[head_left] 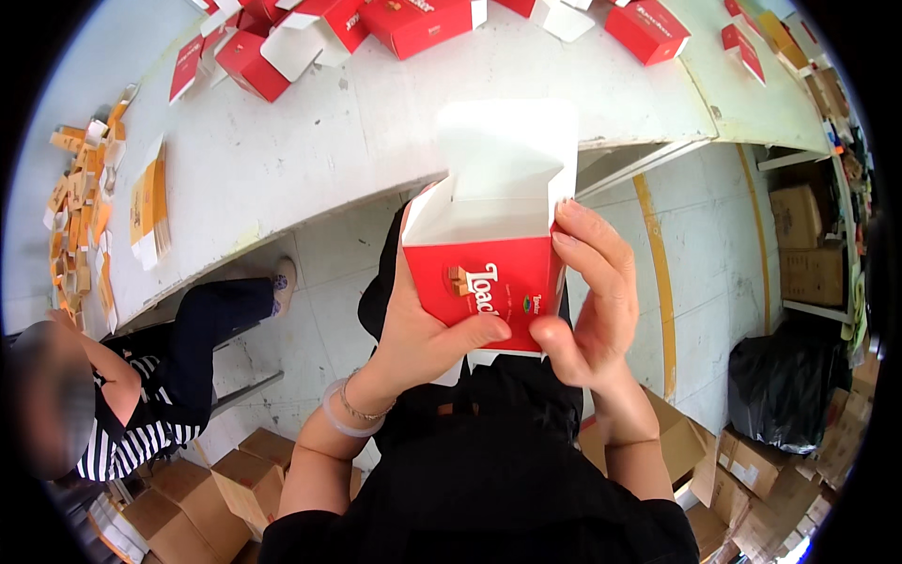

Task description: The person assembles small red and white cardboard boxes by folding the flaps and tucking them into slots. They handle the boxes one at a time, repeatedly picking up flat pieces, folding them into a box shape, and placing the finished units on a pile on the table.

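Note:
A red carton [442, 273] with a white inside is held up before my body, above my lap. Its top is open, with a wide white flap standing up at the far side, and its inside looks bare. My left hand [418, 324] wraps round the left side, thumb across the printed front. On the other side, my right hand [597, 301] grips the right edge, fingertips near the top corner and thumb at the lower front. A white flap shows under the carton's bottom edge.
Several red cartons [418, 26] lie along the far part of the white table [329, 141]. A stack of flat orange cartons [150, 207] rests at the left, near a heap of orange boxes [80, 202]. A seated person [141, 414] is at left. Brown boxes [188, 508] and a black bag [785, 390] stand around.

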Tool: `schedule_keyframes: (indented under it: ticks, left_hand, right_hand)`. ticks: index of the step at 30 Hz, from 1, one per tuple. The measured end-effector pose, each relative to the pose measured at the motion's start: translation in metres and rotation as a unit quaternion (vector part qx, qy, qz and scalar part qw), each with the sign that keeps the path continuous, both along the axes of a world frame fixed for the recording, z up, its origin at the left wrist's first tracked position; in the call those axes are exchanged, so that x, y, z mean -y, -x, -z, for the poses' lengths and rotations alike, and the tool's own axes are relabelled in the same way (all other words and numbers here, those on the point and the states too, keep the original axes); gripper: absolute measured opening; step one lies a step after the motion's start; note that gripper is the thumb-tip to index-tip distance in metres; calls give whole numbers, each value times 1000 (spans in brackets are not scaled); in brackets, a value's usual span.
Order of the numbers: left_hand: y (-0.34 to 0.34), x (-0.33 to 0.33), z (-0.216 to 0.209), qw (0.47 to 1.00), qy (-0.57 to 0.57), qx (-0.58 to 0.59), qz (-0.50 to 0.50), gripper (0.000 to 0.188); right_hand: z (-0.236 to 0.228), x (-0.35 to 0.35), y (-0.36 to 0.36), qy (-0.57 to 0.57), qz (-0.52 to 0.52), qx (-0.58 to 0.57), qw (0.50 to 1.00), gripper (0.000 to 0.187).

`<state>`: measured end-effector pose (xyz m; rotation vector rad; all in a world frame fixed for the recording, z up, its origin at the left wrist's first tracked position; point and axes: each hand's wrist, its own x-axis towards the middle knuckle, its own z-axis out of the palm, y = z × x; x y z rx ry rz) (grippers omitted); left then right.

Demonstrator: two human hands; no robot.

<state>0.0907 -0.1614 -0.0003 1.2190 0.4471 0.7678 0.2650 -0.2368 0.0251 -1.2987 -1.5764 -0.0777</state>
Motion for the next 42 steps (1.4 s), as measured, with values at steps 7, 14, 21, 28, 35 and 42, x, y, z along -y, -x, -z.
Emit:
schedule_keyframes:
  ticks: [7, 14, 21, 28, 35, 42]
  left_hand:
    - [-3, 10, 10, 999, 13, 46, -5, 81]
    - [19, -1, 19, 978, -169, -123, 30, 67]
    - [26, -11, 6, 926, -327, -185, 18, 68]
    - [27, -4, 15, 946, -256, -199, -22, 109]
    - [22, -2, 5, 966, -135, -216, -33, 105]
    - [12, -86, -79, 649, -701, -209, -209, 83]
  right_hand:
    - [9, -10, 19, -36, -28, -125, 991, 51]
    - [27, 16, 18, 49, -18, -86, 995, 26]
    - [16, 13, -8, 228, -230, -717, 617, 44]
    - [3, 15, 5, 282, -114, -259, 917, 35]
    - [11, 12, 17, 227, -199, -119, 946, 62]
    - [60, 3, -3, 196, -133, -415, 878, 71]
